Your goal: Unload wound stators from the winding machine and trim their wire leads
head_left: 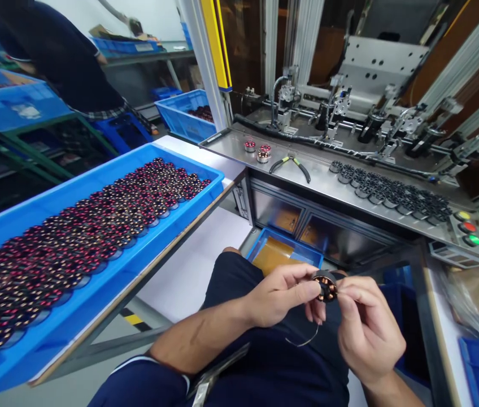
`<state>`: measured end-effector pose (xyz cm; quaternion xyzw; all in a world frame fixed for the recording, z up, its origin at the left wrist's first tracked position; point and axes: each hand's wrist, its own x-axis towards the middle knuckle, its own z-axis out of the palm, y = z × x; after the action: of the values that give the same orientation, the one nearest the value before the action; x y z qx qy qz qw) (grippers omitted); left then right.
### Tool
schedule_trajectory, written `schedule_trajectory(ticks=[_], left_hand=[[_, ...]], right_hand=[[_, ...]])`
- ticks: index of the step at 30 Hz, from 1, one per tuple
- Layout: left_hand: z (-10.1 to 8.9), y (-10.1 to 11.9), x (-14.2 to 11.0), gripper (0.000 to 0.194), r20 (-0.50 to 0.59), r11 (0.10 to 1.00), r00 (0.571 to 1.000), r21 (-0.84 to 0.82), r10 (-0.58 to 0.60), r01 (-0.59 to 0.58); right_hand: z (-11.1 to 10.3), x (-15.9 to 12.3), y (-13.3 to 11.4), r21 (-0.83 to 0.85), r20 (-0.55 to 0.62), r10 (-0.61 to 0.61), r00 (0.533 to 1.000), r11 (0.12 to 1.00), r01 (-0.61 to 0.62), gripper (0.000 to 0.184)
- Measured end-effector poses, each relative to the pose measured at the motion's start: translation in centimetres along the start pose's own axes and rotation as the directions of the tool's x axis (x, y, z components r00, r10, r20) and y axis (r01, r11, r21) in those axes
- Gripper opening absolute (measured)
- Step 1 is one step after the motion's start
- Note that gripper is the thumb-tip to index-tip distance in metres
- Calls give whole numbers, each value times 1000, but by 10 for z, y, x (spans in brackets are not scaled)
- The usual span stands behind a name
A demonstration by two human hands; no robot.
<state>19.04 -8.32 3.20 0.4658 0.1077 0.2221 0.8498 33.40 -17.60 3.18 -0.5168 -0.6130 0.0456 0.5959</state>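
Above my lap, my left hand (288,291) grips a small round motor part (326,287) with copper windings inside a dark ring; its thumb lies across the face. My right hand (369,322) is closed in a pinch at the right edge of that part, and what is between its fingertips is too small to make out. Below the left fingers hangs a thin wire (307,342), curving to the left. To the left, a long blue tray (188,217) is filled with rows of similar copper-wound motor parts (95,226), many showing red.
On the metal bench (239,159) lie a few wound parts (262,154), pliers (291,162) with green-black handles, and several dark ring housings (387,192). Machine fixtures (328,113) stand behind. A button box (468,229) is at right. A co-worker (59,56) sits at upper left.
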Motion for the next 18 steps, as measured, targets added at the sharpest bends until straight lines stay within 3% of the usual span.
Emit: schedule_trajectory(ticks=[7, 13, 18], left_hand=[[-1, 0, 2, 35, -43, 999, 999, 33, 20, -18], [-1, -10, 2, 34, 34, 988, 999, -150, -29, 34], [-3, -18, 4, 40, 92, 959, 995, -277, -39, 63]], right_hand=[[-3, 3, 2, -56, 11, -15, 1000, 998, 15, 21], [-10, 1, 3, -120, 53, -71, 996, 990, 77, 19], [-14, 0, 0, -113, 73, -50, 996, 992, 58, 18]])
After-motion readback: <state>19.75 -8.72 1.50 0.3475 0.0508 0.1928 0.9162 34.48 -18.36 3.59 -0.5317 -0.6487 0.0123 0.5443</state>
